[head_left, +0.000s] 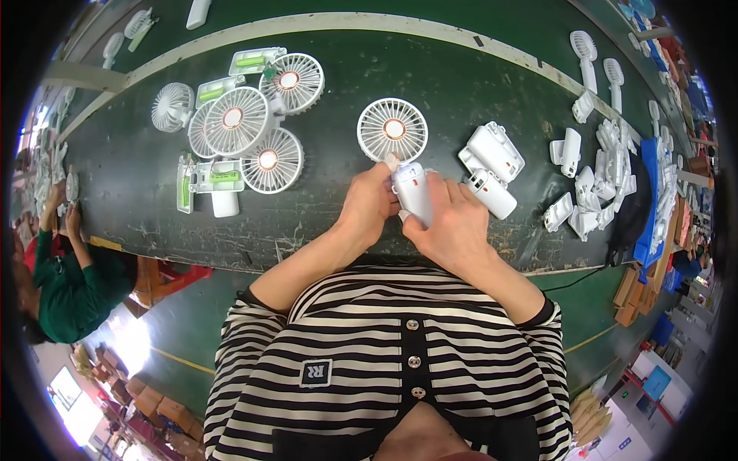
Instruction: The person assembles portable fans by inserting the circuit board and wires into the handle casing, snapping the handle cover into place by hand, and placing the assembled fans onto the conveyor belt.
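A white handheld fan (377, 142) with a round slatted head and a copper-coloured centre ring lies in front of me, its head pointing away. Its short white handle (413, 194), marked with a small orange spot, is between my two hands. My left hand (367, 206) is closed at the handle's left side, near the neck. From the right, my right hand (453, 224) wraps the handle, thumb on its near end. Some of the fingers behind the handle are hidden. Just beyond my right hand lie white handle casings (496, 151), one touching another.
Several white fans (237, 121), some with opened handles showing green batteries (225, 177), crowd the left of the dark green table (330, 230). White casings (607, 173) are heaped at the right beside a blue bin (652, 200). A person in green (77, 288) works at the far left.
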Demonstrator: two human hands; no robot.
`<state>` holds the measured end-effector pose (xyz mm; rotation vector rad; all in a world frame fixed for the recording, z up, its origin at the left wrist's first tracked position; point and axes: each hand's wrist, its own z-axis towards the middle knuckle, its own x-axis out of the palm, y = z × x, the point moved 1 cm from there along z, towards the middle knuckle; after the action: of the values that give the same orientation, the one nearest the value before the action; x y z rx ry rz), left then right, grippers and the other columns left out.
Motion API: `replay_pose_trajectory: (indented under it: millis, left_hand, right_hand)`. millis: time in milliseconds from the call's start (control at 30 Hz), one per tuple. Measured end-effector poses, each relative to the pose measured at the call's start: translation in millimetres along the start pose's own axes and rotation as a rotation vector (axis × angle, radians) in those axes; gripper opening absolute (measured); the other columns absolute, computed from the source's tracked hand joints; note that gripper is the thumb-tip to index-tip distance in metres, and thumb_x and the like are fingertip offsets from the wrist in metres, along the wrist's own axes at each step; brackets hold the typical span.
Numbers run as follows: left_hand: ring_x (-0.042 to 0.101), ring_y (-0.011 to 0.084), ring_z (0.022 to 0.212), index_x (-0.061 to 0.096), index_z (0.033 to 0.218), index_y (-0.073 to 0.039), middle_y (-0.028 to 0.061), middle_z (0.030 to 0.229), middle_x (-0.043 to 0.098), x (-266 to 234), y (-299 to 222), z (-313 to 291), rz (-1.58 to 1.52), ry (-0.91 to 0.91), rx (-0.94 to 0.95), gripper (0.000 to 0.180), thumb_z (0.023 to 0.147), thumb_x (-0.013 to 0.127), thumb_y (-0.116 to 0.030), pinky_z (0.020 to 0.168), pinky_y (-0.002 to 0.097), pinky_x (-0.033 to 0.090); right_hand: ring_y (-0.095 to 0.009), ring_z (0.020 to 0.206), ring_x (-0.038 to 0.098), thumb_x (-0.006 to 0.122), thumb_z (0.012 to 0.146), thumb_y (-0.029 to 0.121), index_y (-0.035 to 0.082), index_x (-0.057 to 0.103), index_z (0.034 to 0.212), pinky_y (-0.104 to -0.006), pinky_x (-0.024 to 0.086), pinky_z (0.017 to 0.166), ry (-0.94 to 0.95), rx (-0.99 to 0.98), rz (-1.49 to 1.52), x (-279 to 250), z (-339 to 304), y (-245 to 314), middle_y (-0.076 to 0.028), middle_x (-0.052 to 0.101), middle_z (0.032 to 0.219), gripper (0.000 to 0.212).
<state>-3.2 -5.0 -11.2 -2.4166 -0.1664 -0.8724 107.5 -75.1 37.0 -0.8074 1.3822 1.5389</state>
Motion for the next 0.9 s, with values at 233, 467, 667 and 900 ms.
replay_pose_trajectory:
  millis: [233,467,667,900]
  left_hand:
    - [0.057,0.0171,0.081,0.053,0.101,-0.001,0.0092,0.092,0.059,1.1,-1.0,-0.3,0.005,0.009,-0.005,0.032,0.087,0.048,-0.029,0.073,0.0309,0.044]
    - [0.058,0.0170,0.075,0.055,0.098,0.001,0.0082,0.087,0.059,-0.4,1.5,2.9,0.025,0.007,0.000,0.034,0.085,0.052,-0.031,0.065,0.0293,0.045]
    - [0.056,0.0131,0.066,0.061,0.088,0.001,0.0069,0.080,0.060,4.4,3.0,3.0,0.222,-0.077,-0.002,0.026,0.080,0.063,-0.024,0.059,0.0251,0.043]
    - [0.059,0.0159,0.070,0.060,0.090,0.002,0.0071,0.082,0.060,7.8,-2.3,2.3,0.206,-0.102,-0.010,0.024,0.080,0.062,-0.019,0.066,0.0300,0.049]
  right_hand:
    - [-0.030,0.064,0.057,0.068,0.059,0.021,-0.007,0.051,0.099,-0.0378,0.048,0.051,0.012,0.004,-0.006,5.1,-0.9,-1.6,-0.015,0.057,0.074,0.051]
    - [-0.030,0.062,0.057,0.068,0.059,0.021,-0.008,0.051,0.098,-0.0376,0.048,0.049,0.010,-0.014,-0.011,6.7,-1.2,-1.7,-0.016,0.056,0.073,0.051]
    - [-0.029,0.060,0.057,0.067,0.059,0.021,-0.009,0.053,0.098,-0.0355,0.048,0.052,-0.015,-0.016,-0.036,8.7,-2.1,-3.1,-0.016,0.057,0.073,0.050]
    - [-0.027,0.060,0.056,0.070,0.059,0.023,-0.007,0.050,0.102,-0.0348,0.047,0.051,-0.005,-0.043,0.010,1.4,-5.4,-3.7,-0.014,0.056,0.072,0.056]
